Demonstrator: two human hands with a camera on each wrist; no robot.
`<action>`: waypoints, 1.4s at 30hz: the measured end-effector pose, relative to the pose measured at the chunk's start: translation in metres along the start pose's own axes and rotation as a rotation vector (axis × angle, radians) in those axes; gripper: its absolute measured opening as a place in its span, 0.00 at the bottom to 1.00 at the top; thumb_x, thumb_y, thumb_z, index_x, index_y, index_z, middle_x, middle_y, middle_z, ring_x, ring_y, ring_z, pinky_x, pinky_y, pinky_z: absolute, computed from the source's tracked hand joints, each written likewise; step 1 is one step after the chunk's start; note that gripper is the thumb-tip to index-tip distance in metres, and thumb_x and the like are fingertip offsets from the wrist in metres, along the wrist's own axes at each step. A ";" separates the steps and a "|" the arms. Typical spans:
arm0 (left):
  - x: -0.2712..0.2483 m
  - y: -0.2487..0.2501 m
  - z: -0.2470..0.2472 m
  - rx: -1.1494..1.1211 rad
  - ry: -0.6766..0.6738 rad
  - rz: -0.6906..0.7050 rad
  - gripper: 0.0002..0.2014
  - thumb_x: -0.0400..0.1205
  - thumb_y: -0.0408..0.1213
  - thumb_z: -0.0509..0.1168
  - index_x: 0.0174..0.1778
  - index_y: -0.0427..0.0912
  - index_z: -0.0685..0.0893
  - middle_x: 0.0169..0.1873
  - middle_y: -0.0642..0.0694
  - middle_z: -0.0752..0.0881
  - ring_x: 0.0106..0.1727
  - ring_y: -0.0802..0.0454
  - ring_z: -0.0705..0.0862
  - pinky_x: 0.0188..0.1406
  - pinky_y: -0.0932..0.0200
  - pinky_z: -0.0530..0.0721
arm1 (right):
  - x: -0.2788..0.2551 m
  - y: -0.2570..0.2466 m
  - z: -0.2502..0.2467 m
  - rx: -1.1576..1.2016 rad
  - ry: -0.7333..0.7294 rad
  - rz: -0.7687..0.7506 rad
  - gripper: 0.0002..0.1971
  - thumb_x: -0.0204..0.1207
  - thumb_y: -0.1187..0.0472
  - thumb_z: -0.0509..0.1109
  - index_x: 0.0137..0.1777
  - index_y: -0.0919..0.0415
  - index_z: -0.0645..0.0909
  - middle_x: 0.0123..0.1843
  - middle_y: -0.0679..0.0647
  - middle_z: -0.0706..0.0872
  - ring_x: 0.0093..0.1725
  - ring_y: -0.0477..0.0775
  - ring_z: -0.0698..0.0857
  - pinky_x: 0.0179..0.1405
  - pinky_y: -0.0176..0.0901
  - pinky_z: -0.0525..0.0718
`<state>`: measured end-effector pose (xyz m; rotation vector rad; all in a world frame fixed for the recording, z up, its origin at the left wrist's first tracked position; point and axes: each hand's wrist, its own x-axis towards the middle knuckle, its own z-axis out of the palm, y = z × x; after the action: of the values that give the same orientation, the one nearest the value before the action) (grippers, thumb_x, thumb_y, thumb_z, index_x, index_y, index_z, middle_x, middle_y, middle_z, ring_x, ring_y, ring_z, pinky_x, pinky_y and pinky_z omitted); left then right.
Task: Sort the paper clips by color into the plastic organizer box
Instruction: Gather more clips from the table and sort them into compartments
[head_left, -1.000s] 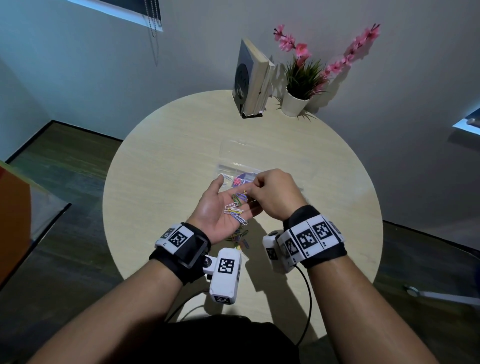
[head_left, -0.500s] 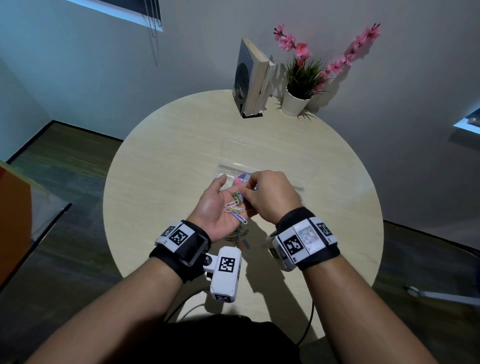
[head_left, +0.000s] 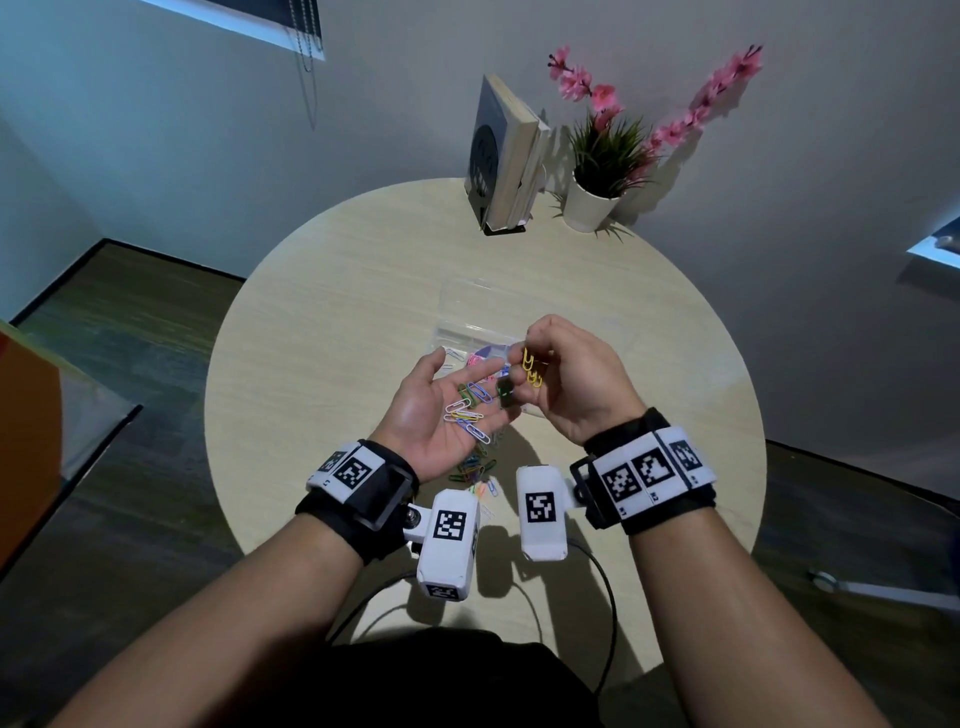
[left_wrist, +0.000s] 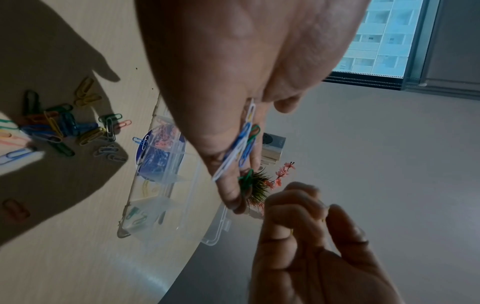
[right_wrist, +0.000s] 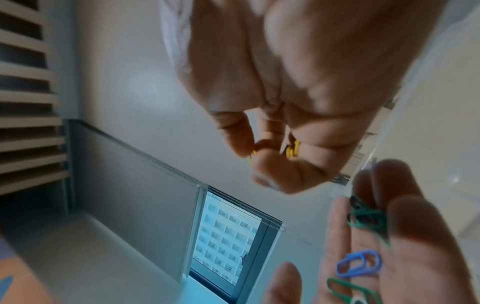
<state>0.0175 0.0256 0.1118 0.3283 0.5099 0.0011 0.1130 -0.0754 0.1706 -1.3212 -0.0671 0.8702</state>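
Note:
My left hand (head_left: 447, 405) lies palm up above the table, fingers straight, with several blue, white, green and yellow paper clips (head_left: 467, 410) resting on it. My right hand (head_left: 566, 379), just to its right, pinches a few yellow paper clips (head_left: 532, 368) between thumb and fingertips; the yellow clips (right_wrist: 292, 151) show at its fingertips in the right wrist view. The clear plastic organizer box (left_wrist: 158, 181) lies open beyond the hands, with pink, blue, yellow and green clips in separate compartments. A loose pile of mixed clips (head_left: 475, 467) lies on the table under the hands.
The round wooden table (head_left: 322, 322) has standing books (head_left: 506, 156) and a white potted plant (head_left: 597, 171) with pink flowers at its far edge by the wall. More scattered clips (left_wrist: 59, 127) lie left of the box.
My right hand has turned and lifted away from the left palm toward the right, now holding yellow clips up. The left palm stays open with the other clips on it.

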 end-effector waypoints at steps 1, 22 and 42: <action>0.001 -0.001 0.000 -0.016 -0.018 -0.008 0.34 0.86 0.54 0.45 0.77 0.28 0.68 0.50 0.32 0.85 0.44 0.37 0.87 0.57 0.43 0.81 | -0.001 0.002 -0.001 0.048 -0.008 0.018 0.13 0.76 0.74 0.54 0.31 0.63 0.70 0.28 0.61 0.78 0.22 0.54 0.74 0.18 0.36 0.71; 0.023 0.008 -0.017 -0.075 0.085 0.015 0.30 0.86 0.54 0.48 0.67 0.31 0.78 0.68 0.27 0.78 0.63 0.30 0.82 0.59 0.42 0.82 | 0.133 0.049 -0.107 -0.627 0.463 0.148 0.20 0.70 0.45 0.61 0.27 0.60 0.75 0.35 0.63 0.85 0.41 0.68 0.86 0.52 0.64 0.85; 0.011 0.006 -0.001 -0.020 0.125 0.046 0.31 0.86 0.55 0.46 0.67 0.32 0.77 0.54 0.29 0.86 0.49 0.38 0.87 0.51 0.46 0.82 | -0.011 0.023 0.000 -1.295 -0.232 -0.306 0.05 0.67 0.60 0.78 0.40 0.56 0.84 0.34 0.48 0.82 0.34 0.47 0.78 0.38 0.42 0.75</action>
<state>0.0276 0.0328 0.1077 0.3216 0.6261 0.0714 0.0936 -0.0821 0.1552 -2.2885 -1.1400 0.6867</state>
